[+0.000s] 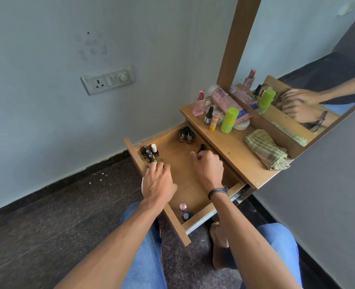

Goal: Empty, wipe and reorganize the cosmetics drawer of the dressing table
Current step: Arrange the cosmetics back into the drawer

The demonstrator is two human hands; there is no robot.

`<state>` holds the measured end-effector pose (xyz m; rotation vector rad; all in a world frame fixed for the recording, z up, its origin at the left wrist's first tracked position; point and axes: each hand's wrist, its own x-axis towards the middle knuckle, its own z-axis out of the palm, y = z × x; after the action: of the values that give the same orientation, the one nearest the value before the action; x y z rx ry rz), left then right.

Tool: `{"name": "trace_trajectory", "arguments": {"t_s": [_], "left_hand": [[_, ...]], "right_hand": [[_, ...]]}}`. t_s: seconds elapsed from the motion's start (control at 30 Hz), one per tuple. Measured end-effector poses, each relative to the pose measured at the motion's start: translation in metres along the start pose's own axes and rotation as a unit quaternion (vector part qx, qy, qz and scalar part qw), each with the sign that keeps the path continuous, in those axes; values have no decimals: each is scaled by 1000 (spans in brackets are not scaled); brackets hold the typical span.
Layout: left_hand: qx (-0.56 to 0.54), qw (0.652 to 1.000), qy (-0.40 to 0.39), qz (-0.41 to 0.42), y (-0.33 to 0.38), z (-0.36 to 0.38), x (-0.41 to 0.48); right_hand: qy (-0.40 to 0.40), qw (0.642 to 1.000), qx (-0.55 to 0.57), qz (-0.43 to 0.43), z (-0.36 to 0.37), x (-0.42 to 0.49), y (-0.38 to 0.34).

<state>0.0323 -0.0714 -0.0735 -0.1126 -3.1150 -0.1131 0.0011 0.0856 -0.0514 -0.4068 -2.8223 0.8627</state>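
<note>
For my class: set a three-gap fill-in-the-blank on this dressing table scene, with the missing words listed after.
1. The right hand grips a dark bottle inside the open ____.
2. The tall cylinder on the tabletop is ____ in colour.
3. The folded cloth lies in front of the ____.
Missing words: drawer, green, mirror.

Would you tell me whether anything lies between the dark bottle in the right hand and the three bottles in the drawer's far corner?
Nothing visible does. The right hand holds the dark bottle in the drawer, and the stretch up to the three bottles shows only bare wood. The tabletop edge runs alongside, not across.
</note>
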Motion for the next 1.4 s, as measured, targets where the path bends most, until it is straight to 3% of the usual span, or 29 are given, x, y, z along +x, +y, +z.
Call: {"name": "trace_trajectory", "arguments": {"t_s": [0.07, 0.17, 0.23, 0.4, 0.47, 0.63, 0.77, 0.97, 1.1, 1.23, 1.4], "left_hand": [[-4, 1000, 2, 0, 0, 0, 0], [2, 1000, 2, 1, -1, 1, 1], [0, 1000, 2, 2, 0, 1, 0], [2, 1000, 11, 2, 0, 2, 0], [3, 1000, 12, 2, -1, 2, 0], [3, 1000, 12, 3, 0, 1, 0], [-1, 1000, 14, 0, 0, 1, 0], [-8, 1000, 16, 1, 0, 2, 1], [-4, 1000, 18, 3, 0, 2, 2], [4, 1000, 14, 5, 0, 1, 1], [7, 1000, 14, 5, -1, 1, 2]], "right_hand": [[82, 995, 52, -37, -27, 2, -8], [254, 956, 149, -13, -70, 31, -5], [294, 935, 199, 19, -85, 55, 6], [132, 983, 128, -2, -78, 77, 25], [107, 987, 117, 4, -74, 81, 28], [107, 986, 122, 36, -74, 86, 28], [158, 976, 141, 46, -79, 76, 25], [227, 959, 172, -11, -73, 25, 16], [145, 979, 135, -42, -37, -4, 14], [51, 995, 91, 1, -1, -11, 19], [27, 998, 33, 39, 13, -12, 23]]}}
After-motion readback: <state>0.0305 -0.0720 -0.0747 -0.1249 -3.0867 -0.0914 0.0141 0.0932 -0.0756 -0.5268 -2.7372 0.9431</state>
